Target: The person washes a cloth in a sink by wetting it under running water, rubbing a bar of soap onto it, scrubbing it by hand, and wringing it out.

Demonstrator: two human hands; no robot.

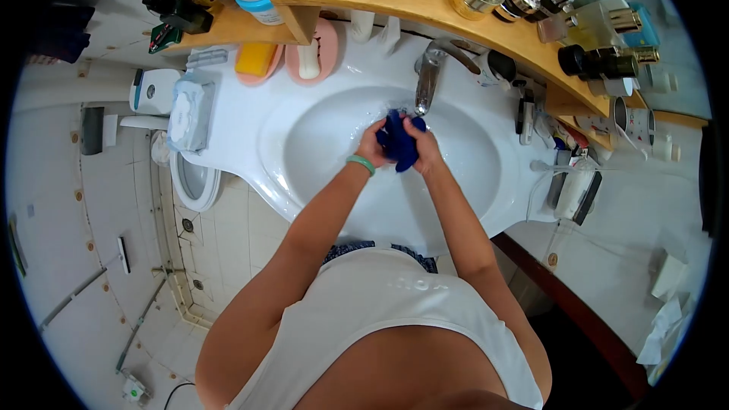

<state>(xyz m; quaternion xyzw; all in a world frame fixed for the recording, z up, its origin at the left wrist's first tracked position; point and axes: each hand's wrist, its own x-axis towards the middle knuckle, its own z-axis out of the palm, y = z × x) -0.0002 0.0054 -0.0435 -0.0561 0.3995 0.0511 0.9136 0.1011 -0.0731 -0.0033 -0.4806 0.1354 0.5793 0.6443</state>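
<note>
Left hand [372, 146] and right hand [425, 148] are partly closed, with fingers curled in from opposite sides, and both have hold of the cloth [401, 140]. The cloth is dark blue and bunched; it sits between the palms, above the basin [311, 140] and just below the mouth of the tap [427, 87]. The step in hand appears to be rinsing or rubbing the cloth by hand.

For a good result, hold the cloth low inside the bowl so that splashes fall within the rim. Turn and open the folds so that water can reach the inner layers, then rub one part against another. Grip firmly enough that the wet fabric does not slip. Mind the bangle [362, 163] on the left wrist; it could knock against the ceramic. Leave clearance between the knuckles and the spout.

Limits of view: most of the fingertips are hidden under or behind the cloth, so the firmness of each grip cannot be told. Bright specks show beside the spout, but the strength of any flow is unclear. The drain is not visible. The bunching hides the cloth's full shape; it may be a garment or a rag.
</note>
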